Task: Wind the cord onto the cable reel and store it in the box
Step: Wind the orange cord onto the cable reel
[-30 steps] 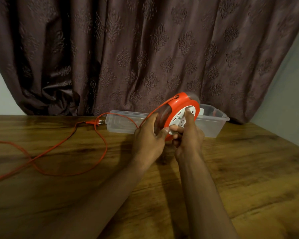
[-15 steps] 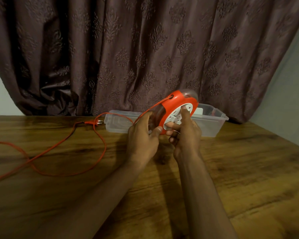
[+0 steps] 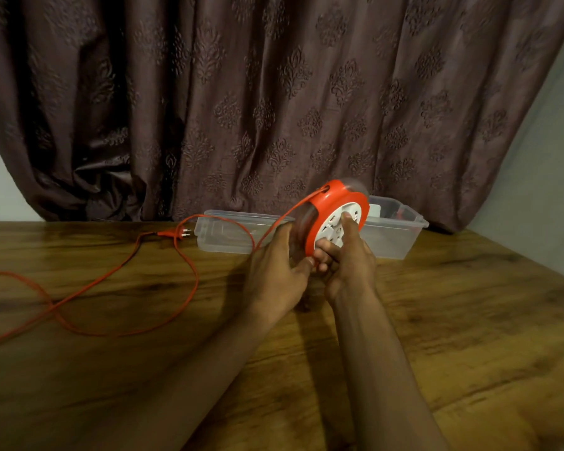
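An orange cable reel [image 3: 334,203] with a white socket face is held upright just above the wooden table [image 3: 469,320]. My left hand [image 3: 279,268] grips its left side and lower rim. My right hand [image 3: 347,258] holds the white face, thumb pressed on it, fingers curled under. The orange cord [image 3: 189,288] leaves the reel's top, loops across the table to the left and runs off the left edge. Its plug [image 3: 176,234] lies beside the left end of the clear plastic box [image 3: 391,236], which stands behind the reel.
A dark patterned curtain [image 3: 274,92] hangs behind the table's far edge. Pale wall shows at the right. The box holds something white and something red at its right end.
The reel and both hands have shifted slightly left and up. The cord loop on the table has barely moved.
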